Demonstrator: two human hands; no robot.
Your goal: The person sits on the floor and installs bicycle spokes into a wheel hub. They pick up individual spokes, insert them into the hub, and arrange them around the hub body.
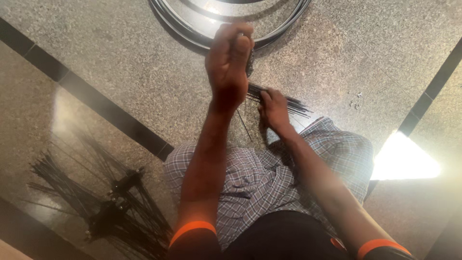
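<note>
My left hand [228, 62] is raised over the near edge of a shiny metal wheel rim [192, 33] that lies on the stone floor. Its fingers are curled around a small dark object that I cannot make out. My right hand [274, 110] is lower, just in front of my checked cloth-covered lap [260, 178]. It rests on a bundle of thin black spokes [298, 105] and closes over their ends. One loose spoke [244, 126] runs down between the two hands.
A dark hub with many black spokes fanning out [115, 202] lies on the floor at lower left. Black inlay strips [96, 103] cross the speckled floor. A bright patch of glare [404, 161] sits at right.
</note>
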